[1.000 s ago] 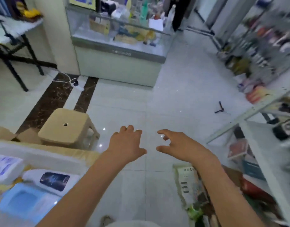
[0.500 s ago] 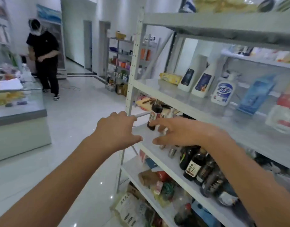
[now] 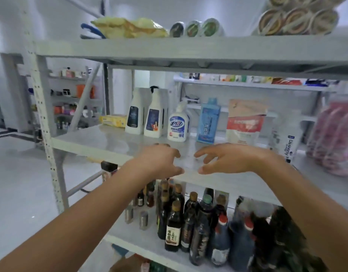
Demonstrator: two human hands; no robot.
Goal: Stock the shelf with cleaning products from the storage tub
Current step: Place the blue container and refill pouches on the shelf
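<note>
– On the mid shelf [image 3: 102, 142], back row: two tall white bottles [image 3: 134, 114], a squat white bottle [image 3: 178, 124] w/ blue label, a blue pouch [image 3: 208, 122], a red-and-white pouch [image 3: 244, 122]. All upright, side by side. No storage tub in view.

– Hands?

– Both empty: left hand [image 3: 159, 161] & right hand [image 3: 228, 158], fingers loosely curled, thumbs facing, low over the shelf's bare front strip. Touching the board or just above it? Too blurred to say.

– What could go wrong?

– Imo: reach deeper & a knuckle tips a tall white bottle, which could take its neighbours down, they stand so close. Pouches look soft, so a nudge might flop them. Also both forearms cross in front of the dark glass bottles [image 3: 189, 222] on the shelf below; a dropped elbow may rattle those.

– Containers?

– Bottles capped & opaque, so fill level unknown. Pouches look sealed and plump. Further out: a yellow pack [image 3: 112, 120] at the left end, pink packs [image 3: 334, 138] at the right, a yellow bag [image 3: 130, 27] and rolls [image 3: 194, 28] up top.
</note>
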